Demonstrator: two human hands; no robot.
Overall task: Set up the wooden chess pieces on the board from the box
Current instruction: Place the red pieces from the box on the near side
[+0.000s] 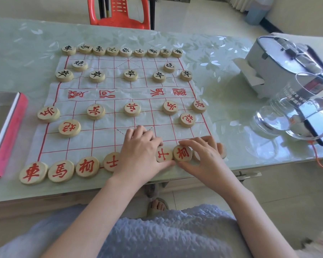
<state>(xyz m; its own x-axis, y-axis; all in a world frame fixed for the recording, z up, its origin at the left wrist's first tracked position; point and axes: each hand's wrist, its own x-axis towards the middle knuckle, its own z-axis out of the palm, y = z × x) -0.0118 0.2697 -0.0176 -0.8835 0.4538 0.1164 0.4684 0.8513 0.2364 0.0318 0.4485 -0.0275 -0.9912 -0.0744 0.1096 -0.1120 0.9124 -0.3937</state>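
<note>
A white cloth chess board with red lines lies on the table. Round wooden pieces with black characters fill the far rows, and pieces with red characters fill the near rows. My left hand lies over the middle of the nearest row, its thumb and forefinger around a red advisor piece. The piece under its palm is hidden. My right hand pinches the red elephant piece beside it and covers the row's last two pieces. The open pink box sits at the left.
The table has a glossy green floral cover. A clear glass jug and a grey-white appliance stand at the right. A red plastic chair is behind the far edge. My lap in blue cloth is below the near edge.
</note>
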